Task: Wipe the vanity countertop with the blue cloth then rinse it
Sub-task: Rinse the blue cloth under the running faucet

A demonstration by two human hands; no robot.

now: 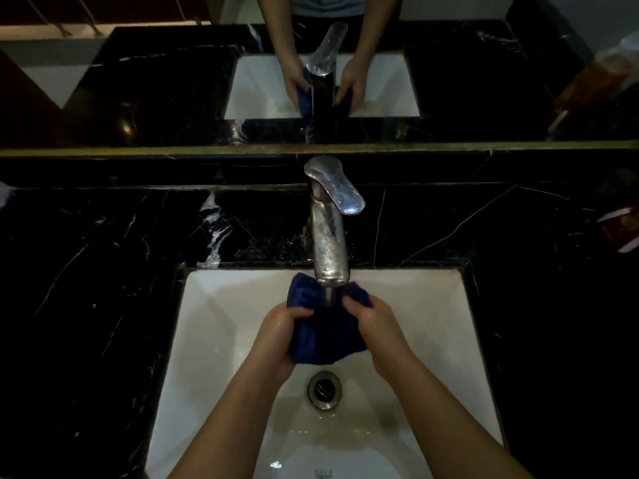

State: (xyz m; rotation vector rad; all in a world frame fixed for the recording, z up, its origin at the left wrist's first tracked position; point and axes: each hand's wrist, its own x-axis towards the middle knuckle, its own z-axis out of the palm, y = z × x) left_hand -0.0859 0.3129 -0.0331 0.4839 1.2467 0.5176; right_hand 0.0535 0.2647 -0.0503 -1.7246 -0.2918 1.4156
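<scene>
Blue cloth, bunched and wet, hangs over the white sink just under the spout of the chrome faucet, with the drain below it. The left hand and right hand each have a grip curled tight into the fabric, one on either side. Around the basin the black veined counter shows wet streaks along its back edge, and a red packet sits at its far right edge.

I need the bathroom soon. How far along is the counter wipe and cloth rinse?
Wiping looks done: the black countertop shows wet streaks. In hand: the left hand and right hand grip the blue cloth under the faucet, over the sink, water running. Left: finishing the rinse, shutting off water.
</scene>
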